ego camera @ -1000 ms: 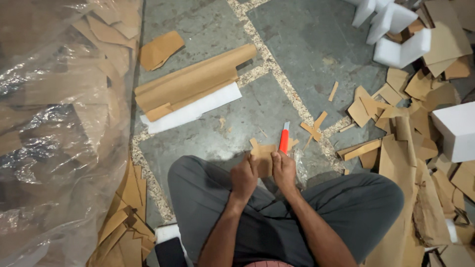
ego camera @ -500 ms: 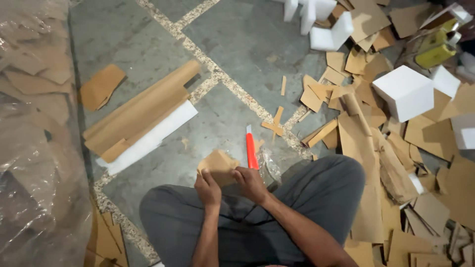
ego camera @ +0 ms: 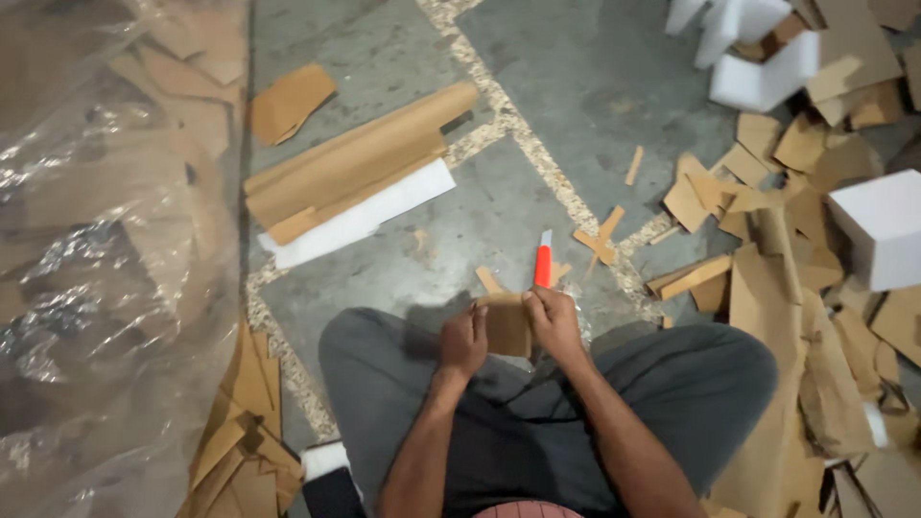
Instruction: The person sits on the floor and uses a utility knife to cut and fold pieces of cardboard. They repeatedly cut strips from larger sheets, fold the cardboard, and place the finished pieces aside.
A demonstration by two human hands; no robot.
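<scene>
Head view, change: compared with half a second ago, the small cardboard piece (ego camera: 506,324) sits lower and closer to the lap, drawn in between both hands; the camera has also tipped, so the floor (ego camera: 576,105) pattern and scraps sit differently in frame.
Head view, meaning: judging from this, the cutting or trimming of the piece is under way rather than finished, since the piece is gripped from both sides and the knife is raised beside it.
Left hand: the left hand (ego camera: 464,341) is curled closed on the left edge of the cardboard piece, fingers wrapped over it.
Right hand: the right hand (ego camera: 554,321) is closed around the handle of the red utility knife (ego camera: 543,261), and its fingers also touch the right edge of the piece.
Knife direction: its long axis runs nearly straight away from the person, tip pointing up-frame toward the floor seam, tilted only slightly to the right; a pale blade tip shows at the far end.
Cardboard piece: held above the grey trousers (ego camera: 403,384), just over the knees, its face turned up toward the camera.
Surroundings: a long folded brown sheet (ego camera: 355,158) with a white strip (ego camera: 360,219) lies on the floor ahead-left; loose cardboard offcuts (ego camera: 767,230) and white foam blocks (ego camera: 883,230) pile to the right; clear plastic sheeting (ego camera: 106,259) covers the left.
</scene>
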